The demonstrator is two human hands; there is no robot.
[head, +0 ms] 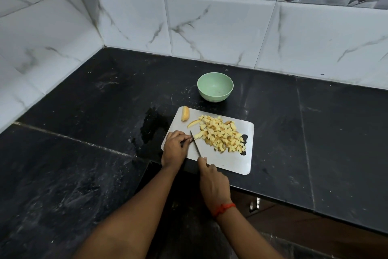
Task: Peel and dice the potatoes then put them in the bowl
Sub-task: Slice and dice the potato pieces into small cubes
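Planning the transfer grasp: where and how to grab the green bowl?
Pinch the near rim of the green bowl from above. It sits upright, open and seemingly empty just beyond the cutting board, with bare counter around it; the rounded sides look harder to hold.

Black stone worktop point(315, 132), L-shaped, running into tiled wall corner; pale scuffs and dusty streaks across surface. Wet patch point(152, 126) just left of board. Green bowl point(215, 87) upright toward back wall, apart from board. Steel cutting board point(231, 162) lying flat near front edge, one corner reaching edge. Seams between slabs visible left and right.
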